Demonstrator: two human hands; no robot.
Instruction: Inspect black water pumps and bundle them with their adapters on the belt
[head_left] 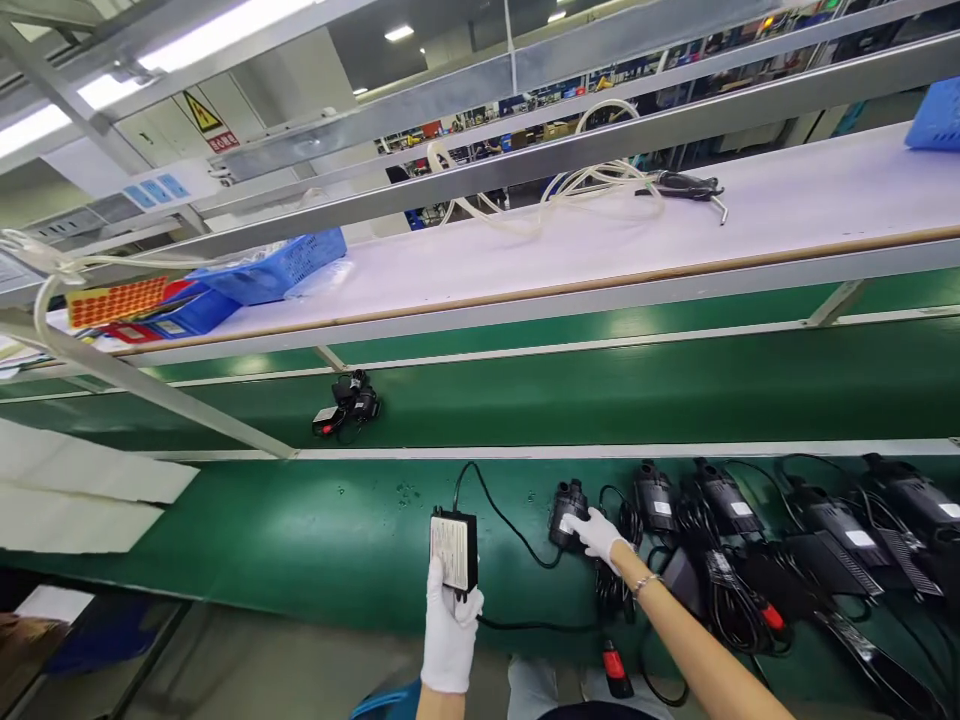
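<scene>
My left hand [450,635], in a white glove, grips a black power adapter [454,548] by its lower end. The adapter's printed white label faces me, and it is held up in front of the green bench. A black cable [504,515] loops from the adapter's top over to a small black pump [568,505] standing on the bench. My gloved right hand [596,537] has its fingers closed on the side of that pump. Below it hangs a black plug with a red part [615,668] near the bench's front edge. Coiled black cable [628,525] lies right beside the pump.
Several more black pumps [731,500] with adapters and coiled cables crowd the bench's right side. Another bundled pump set [349,402] sits on the green belt [600,400] behind. Above runs a white shelf [465,265] with blue baskets [277,268]. White sheets [82,495] lie left.
</scene>
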